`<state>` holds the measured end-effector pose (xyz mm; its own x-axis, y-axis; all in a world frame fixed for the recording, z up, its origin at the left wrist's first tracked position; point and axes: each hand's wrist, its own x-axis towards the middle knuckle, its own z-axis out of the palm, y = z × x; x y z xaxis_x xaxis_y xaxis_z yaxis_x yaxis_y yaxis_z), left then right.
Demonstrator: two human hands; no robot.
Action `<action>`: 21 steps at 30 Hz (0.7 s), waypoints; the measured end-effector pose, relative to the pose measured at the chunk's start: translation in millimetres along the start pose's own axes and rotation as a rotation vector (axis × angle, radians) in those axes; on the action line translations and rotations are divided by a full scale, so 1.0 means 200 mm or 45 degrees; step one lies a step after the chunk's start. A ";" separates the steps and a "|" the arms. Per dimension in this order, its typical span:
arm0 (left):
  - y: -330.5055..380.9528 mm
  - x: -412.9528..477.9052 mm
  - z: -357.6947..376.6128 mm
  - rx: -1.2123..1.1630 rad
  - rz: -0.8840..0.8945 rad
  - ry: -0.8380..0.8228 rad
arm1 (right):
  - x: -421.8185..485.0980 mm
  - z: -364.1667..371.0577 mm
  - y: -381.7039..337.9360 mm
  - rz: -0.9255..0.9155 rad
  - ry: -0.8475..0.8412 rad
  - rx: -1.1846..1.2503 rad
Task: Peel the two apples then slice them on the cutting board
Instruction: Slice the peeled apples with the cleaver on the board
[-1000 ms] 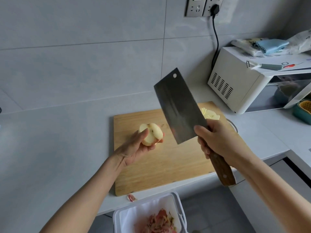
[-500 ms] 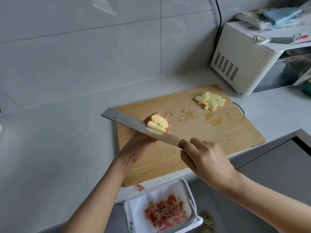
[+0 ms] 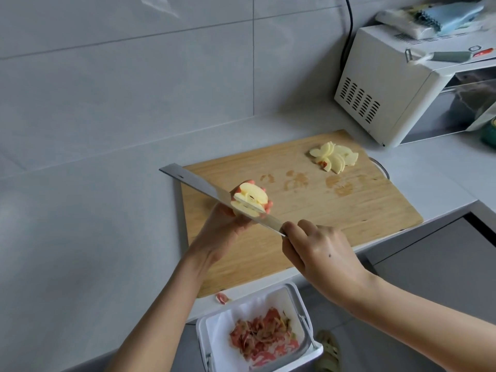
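Note:
My left hand (image 3: pixel 228 226) holds a peeled apple half (image 3: pixel 251 196) cut face up, above the left part of the wooden cutting board (image 3: pixel 308 216). My right hand (image 3: pixel 322 251) grips the handle of a cleaver (image 3: pixel 204 187), whose handle is hidden in my fist. The blade lies nearly flat and its edge sits across the apple's core area. A pile of pale apple slices (image 3: pixel 334 157) lies at the board's far right corner.
A white bin (image 3: pixel 300 312) with red peelings stands below the counter edge, and a peel scrap (image 3: pixel 222 298) lies on that edge. A white microwave (image 3: pixel 397 84) with a peeler (image 3: pixel 440 56) on top stands at the back right. Tiled wall behind.
A second ago the cleaver stood upright in my right hand; it has since tipped flat and come against the apple half. In the last half second little moved.

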<state>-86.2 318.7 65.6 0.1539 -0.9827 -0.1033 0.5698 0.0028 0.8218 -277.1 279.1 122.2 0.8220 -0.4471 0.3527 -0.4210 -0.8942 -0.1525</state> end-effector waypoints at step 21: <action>-0.03 0.03 -0.05 0.489 0.010 -0.076 | 0.00 0.01 -0.04 0.095 0.024 0.059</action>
<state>-80.7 315.0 54.4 0.1037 -0.9919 -0.0730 0.2230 -0.0484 0.9736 -273.1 287.2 121.3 0.7817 -0.5121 0.3560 -0.4620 -0.8589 -0.2213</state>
